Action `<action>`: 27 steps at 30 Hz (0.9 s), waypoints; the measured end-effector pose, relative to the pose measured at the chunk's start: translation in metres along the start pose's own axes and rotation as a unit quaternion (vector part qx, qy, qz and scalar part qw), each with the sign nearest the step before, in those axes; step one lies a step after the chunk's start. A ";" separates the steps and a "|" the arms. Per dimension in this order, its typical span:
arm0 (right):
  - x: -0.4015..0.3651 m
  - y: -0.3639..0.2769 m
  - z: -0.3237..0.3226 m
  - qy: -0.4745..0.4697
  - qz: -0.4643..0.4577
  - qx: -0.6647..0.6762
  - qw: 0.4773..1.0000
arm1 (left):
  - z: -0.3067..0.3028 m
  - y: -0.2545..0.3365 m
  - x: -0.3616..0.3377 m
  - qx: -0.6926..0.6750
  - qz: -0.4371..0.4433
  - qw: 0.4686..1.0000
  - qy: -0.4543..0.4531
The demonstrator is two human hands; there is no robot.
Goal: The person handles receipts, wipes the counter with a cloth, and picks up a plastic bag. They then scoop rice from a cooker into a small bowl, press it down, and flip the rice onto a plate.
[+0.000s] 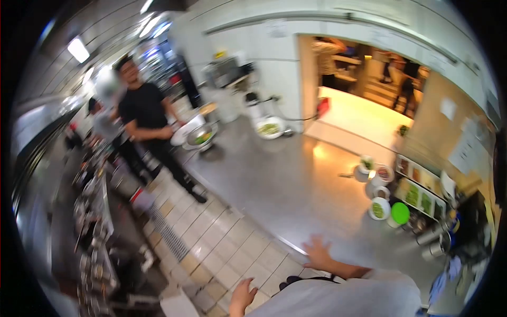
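My right hand (318, 254) is at the front edge of the steel counter (274, 185), its fingers spread and holding nothing. Lower in the view, over the tiled floor (227, 248), my left hand (242, 297) is held out with thumb and fingers apart, also bare. Nearest to my right hand along the counter are a white tub of chopped greens (378, 209) and a bright green lid (400, 213).
A person (145, 113) in black stands at the counter's far end beside a metal bowl (200, 136) of vegetables. A plate of greens (269, 128) rests near the wall. Containers of garnishes (422, 196) line the right. The cooking line (97, 232), with many utensils, runs along the left.
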State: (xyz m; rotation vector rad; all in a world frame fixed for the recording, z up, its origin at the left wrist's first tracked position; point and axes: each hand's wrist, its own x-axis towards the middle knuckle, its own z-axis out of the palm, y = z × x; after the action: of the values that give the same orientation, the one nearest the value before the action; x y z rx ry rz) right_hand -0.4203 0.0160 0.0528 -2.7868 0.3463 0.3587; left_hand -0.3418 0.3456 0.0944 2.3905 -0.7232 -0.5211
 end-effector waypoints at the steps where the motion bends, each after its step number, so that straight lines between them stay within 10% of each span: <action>1: 0.010 -0.009 -0.009 0.008 -0.051 -0.020 0.998 | 0.004 -0.011 -0.006 0.031 0.017 0.997 0.073; 6: 0.063 -0.065 -0.068 0.028 -0.222 0.043 0.974 | 0.040 -0.034 -0.066 0.031 -0.163 0.975 0.145; 19: -0.059 -0.080 0.004 0.061 -0.201 0.071 0.975 | 0.018 0.078 -0.220 0.054 -0.203 0.964 0.163; 23: -0.139 -0.123 0.057 -0.001 -0.231 0.104 0.967 | 0.021 0.089 -0.329 0.098 -0.200 0.904 0.365; 25: -0.183 -0.155 0.088 -0.035 -0.279 0.122 0.952 | 0.084 -0.013 -0.410 0.015 -0.244 0.862 0.443; 27: -0.219 -0.188 0.107 -0.078 -0.353 0.134 0.923 | 0.087 0.031 -0.460 -0.092 -0.320 0.745 0.577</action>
State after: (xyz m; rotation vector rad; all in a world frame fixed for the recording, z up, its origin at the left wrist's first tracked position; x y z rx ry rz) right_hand -0.5963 0.2682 0.0666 -2.3820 -0.5956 0.3142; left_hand -0.7548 0.5639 0.1369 2.1338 0.6870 0.6436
